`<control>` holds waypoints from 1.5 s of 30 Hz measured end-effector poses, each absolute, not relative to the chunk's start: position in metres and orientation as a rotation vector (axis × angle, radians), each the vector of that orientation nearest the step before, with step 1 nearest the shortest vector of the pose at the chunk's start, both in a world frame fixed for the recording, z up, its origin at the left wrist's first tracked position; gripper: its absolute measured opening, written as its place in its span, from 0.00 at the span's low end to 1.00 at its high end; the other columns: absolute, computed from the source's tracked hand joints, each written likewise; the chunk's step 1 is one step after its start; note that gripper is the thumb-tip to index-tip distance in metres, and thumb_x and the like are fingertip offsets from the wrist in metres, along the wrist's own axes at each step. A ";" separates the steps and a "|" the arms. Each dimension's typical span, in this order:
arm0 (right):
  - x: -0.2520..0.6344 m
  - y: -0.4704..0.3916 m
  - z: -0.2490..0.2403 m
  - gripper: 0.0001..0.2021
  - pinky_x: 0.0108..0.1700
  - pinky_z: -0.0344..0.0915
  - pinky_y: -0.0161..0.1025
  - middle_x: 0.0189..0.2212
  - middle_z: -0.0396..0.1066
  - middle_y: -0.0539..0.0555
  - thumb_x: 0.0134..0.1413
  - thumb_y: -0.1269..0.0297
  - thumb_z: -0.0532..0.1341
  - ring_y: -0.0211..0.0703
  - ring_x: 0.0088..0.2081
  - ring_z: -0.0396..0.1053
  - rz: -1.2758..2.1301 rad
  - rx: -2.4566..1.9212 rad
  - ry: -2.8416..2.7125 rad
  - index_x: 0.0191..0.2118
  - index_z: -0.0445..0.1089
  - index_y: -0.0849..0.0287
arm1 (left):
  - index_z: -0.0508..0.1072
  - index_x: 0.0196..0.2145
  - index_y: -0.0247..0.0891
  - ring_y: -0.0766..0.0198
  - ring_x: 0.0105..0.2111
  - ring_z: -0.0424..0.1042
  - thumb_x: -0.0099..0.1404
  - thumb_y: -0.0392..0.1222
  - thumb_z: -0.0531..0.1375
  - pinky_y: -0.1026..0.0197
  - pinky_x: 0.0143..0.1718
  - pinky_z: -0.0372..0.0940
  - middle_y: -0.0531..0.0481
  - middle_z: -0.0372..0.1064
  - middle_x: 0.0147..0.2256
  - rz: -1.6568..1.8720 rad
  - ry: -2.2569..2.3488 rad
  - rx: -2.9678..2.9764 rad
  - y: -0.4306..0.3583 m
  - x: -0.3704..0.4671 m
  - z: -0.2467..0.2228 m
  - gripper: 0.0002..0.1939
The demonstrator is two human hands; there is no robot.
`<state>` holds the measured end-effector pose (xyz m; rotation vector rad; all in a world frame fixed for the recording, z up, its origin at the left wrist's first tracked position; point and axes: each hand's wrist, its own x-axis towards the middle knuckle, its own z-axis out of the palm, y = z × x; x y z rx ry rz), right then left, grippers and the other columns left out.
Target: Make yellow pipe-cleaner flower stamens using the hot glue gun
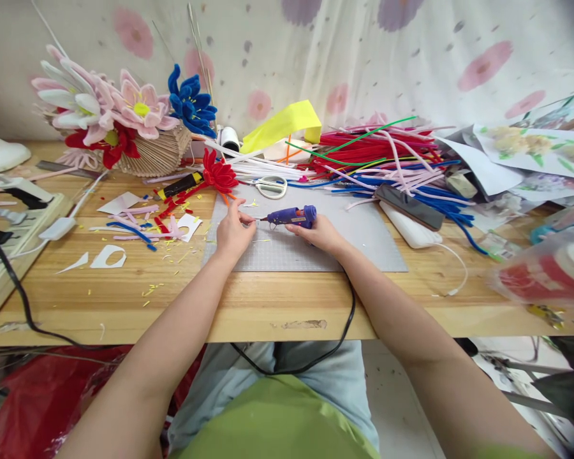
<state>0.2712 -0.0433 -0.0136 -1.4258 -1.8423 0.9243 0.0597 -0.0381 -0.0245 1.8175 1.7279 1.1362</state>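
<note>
My right hand (324,234) is closed around the handle of a blue-purple hot glue gun (291,217) above the grey cutting mat (363,248). Its nozzle points left, close to the fingertips of my left hand (234,231). Those fingers are pinched together; whatever small, thin piece they grip is too small to make out. Just behind my left hand lies a red pipe-cleaner flower (219,173), with orange stems reaching down towards the fingers. White-handled scissors (272,186) rest at the mat's back edge.
Bundles of pipe cleaners (377,150) spread along the back. A phone (410,207) lies at right, near a plastic-wrapped cup (550,268). Fuzzy flowers (141,109) stand at back left, above scraps (134,220). The gun's black cord (349,312) hangs over the table edge.
</note>
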 end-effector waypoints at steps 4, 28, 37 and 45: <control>0.271 -0.043 -0.014 0.20 0.35 0.63 0.38 0.23 0.69 0.50 0.45 0.49 0.61 0.39 0.29 0.65 0.906 -1.418 -1.868 0.38 0.73 0.60 | 0.61 0.50 0.42 0.60 0.35 0.72 0.52 0.34 0.60 0.58 0.40 0.62 0.52 0.74 0.31 1.148 1.722 1.816 -0.038 0.061 -0.025 0.27; 0.269 -0.041 -0.018 0.21 0.38 0.63 0.39 0.32 0.74 0.53 0.46 0.50 0.61 0.42 0.32 0.68 0.915 -1.389 -1.862 0.42 0.73 0.60 | 0.62 0.50 0.41 0.60 0.35 0.72 0.53 0.35 0.60 0.57 0.40 0.63 0.52 0.74 0.31 1.120 1.721 1.822 -0.038 0.061 -0.023 0.26; 0.270 -0.040 -0.019 0.22 0.38 0.62 0.37 0.31 0.73 0.53 0.46 0.50 0.61 0.41 0.32 0.68 0.916 -1.370 -1.868 0.42 0.73 0.63 | 0.61 0.51 0.40 0.61 0.36 0.72 0.54 0.36 0.59 0.59 0.40 0.62 0.52 0.74 0.32 1.079 1.759 1.849 -0.038 0.060 -0.023 0.26; 0.268 -0.041 -0.018 0.22 0.38 0.63 0.38 0.33 0.74 0.53 0.47 0.51 0.61 0.41 0.33 0.68 0.933 -1.355 -1.865 0.44 0.72 0.62 | 0.62 0.51 0.40 0.61 0.35 0.73 0.53 0.35 0.59 0.59 0.38 0.62 0.52 0.75 0.32 1.081 1.765 1.848 -0.038 0.061 -0.023 0.26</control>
